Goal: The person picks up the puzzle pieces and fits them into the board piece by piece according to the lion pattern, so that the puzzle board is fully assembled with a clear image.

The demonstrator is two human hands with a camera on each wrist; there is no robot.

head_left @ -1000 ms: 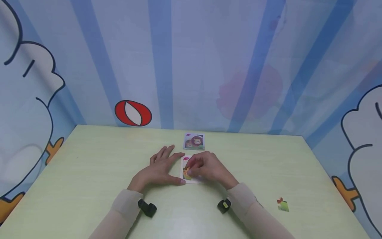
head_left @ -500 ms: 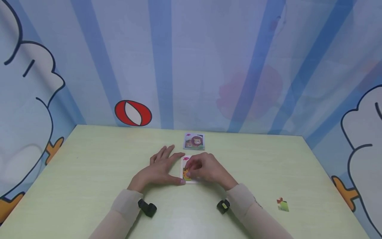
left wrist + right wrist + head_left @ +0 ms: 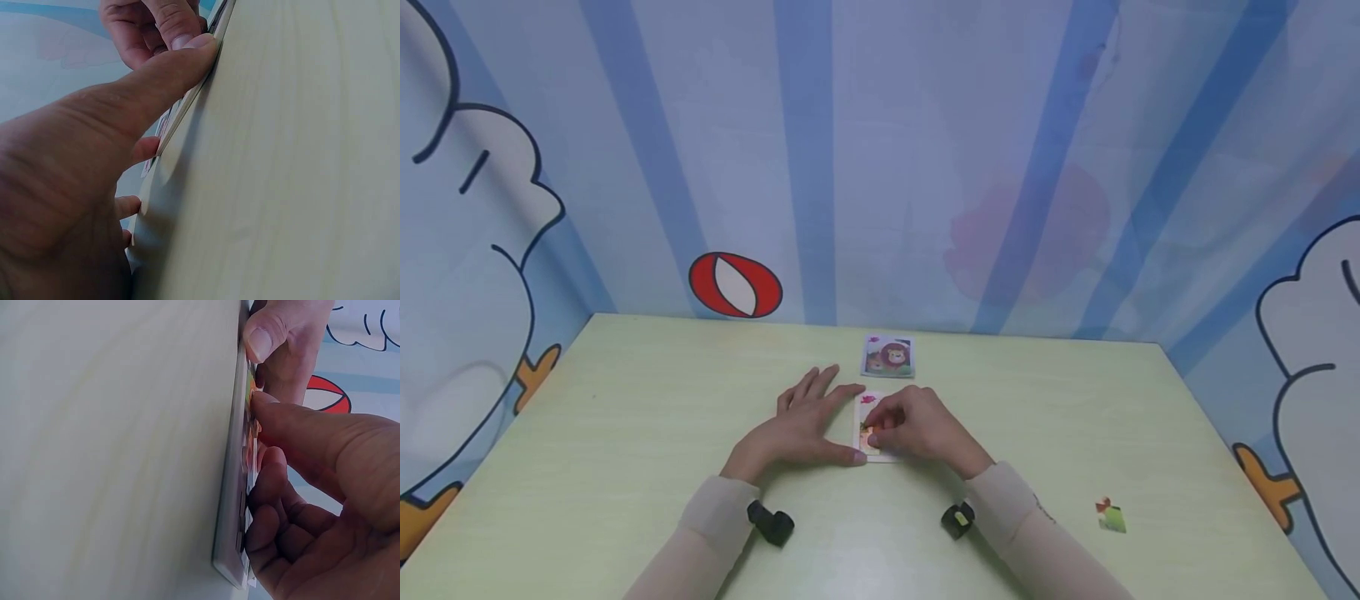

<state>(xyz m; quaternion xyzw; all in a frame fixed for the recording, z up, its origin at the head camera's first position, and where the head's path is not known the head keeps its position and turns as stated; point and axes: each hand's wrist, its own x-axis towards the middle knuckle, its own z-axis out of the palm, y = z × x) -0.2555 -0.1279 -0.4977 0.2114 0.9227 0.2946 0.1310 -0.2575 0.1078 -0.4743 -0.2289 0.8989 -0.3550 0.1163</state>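
A small white-bordered puzzle board [image 3: 857, 423] lies on the table between my hands, its right part hidden under my right hand. My left hand [image 3: 801, 431] rests along its left side, thumb on the near corner and index fingertip at the far corner, fingers spread and straight. With thumb and index finger, my right hand [image 3: 922, 423] pinches an orange puzzle piece [image 3: 869, 439] against the left part of the board. From the right wrist view, the board's thick edge [image 3: 231, 512] shows below the curled fingers. In the left wrist view my left thumb [image 3: 169, 72] presses the board's edge.
Behind the board lies a picture card [image 3: 887, 357] with a lion on it. A loose red-and-green puzzle piece [image 3: 1110, 516] is at the right on the pale table [image 3: 647, 392]. A blue printed curtain [image 3: 887, 167] stands behind the table.
My right hand has shifted slightly toward me, and the orange puzzle piece has turned and moved a little under its fingertips. My left hand and the board have stayed in place.
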